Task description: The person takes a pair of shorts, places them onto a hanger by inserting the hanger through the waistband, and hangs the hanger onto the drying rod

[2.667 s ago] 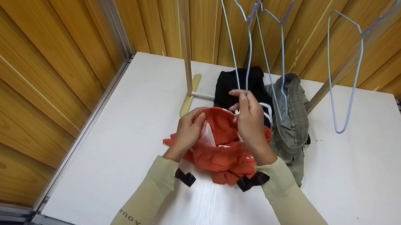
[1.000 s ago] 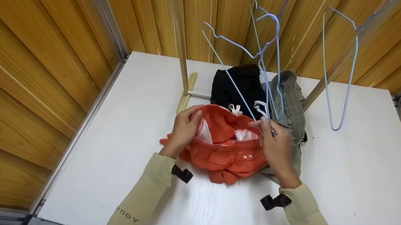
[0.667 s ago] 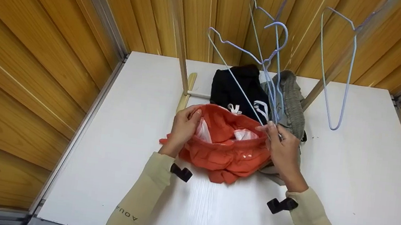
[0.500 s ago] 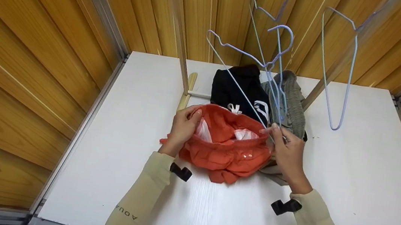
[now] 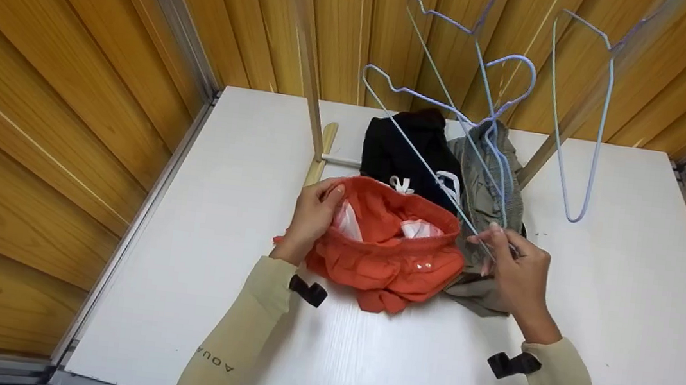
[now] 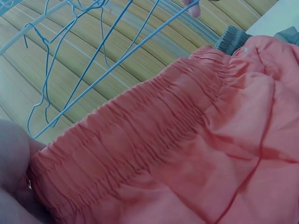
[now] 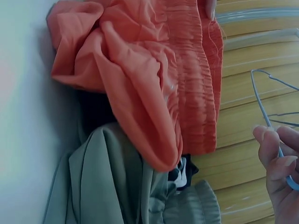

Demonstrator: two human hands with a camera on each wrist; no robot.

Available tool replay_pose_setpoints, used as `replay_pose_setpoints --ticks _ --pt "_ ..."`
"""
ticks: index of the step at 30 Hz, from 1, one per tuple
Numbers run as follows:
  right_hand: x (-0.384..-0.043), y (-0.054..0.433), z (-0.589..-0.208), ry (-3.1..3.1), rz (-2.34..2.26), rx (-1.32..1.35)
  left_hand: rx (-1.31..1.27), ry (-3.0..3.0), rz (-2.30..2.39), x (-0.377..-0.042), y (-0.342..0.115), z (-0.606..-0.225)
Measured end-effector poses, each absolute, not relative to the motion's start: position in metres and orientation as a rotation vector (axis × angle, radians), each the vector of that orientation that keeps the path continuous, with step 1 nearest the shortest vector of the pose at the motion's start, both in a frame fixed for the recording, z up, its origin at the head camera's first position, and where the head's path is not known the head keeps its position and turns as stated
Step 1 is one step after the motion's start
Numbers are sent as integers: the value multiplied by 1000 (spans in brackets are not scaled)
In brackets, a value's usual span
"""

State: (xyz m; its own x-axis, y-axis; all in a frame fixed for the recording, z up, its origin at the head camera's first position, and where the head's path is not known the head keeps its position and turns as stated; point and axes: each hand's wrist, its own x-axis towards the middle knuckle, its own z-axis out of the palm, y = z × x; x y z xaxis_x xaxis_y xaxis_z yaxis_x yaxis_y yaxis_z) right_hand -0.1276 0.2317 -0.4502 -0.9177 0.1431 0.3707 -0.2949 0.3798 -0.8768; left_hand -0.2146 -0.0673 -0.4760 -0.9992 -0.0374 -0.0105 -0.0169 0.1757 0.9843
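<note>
Orange-red shorts (image 5: 372, 273) with a gathered elastic waistband stand bunched on the white table, the waist opening upward and pale lining inside. My left hand (image 5: 313, 215) pinches the waistband at its left side. My right hand (image 5: 521, 271), to the right of the shorts, grips a blue-purple wire hanger (image 5: 492, 120) by one lower corner. The hanger's hook points up and its long bar slants behind the waistband. In the left wrist view the shorts (image 6: 140, 140) stretch away from my thumb; in the right wrist view the hanger (image 7: 261, 105) is apart from the shorts.
Behind the shorts lie a black garment (image 5: 408, 155) and a grey-green garment (image 5: 481, 202) with a ribbed waist. Two more wire hangers hang above, one at the back (image 5: 474, 32), another hanger (image 5: 611, 52) at right. A wooden rack post (image 5: 310, 53) rises at left.
My right hand has moved from over the waist opening to the right and nearer, bringing the hanger along and its hook down into view. My left hand stays at the waistband.
</note>
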Motion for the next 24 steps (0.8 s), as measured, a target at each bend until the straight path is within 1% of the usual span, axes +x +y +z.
replay_pose_setpoints --ticks 5,13,24 --pt "-125 244 -454 -2227 1557 161 22 -2390 -1977 -216 -67 -477" --pt "-126 273 -477 -2296 1448 156 23 -2401 -1949 -217 -66 -475" --pt "-116 293 -477 -2319 1410 223 82 -2431 -1996 -217 -67 -473"
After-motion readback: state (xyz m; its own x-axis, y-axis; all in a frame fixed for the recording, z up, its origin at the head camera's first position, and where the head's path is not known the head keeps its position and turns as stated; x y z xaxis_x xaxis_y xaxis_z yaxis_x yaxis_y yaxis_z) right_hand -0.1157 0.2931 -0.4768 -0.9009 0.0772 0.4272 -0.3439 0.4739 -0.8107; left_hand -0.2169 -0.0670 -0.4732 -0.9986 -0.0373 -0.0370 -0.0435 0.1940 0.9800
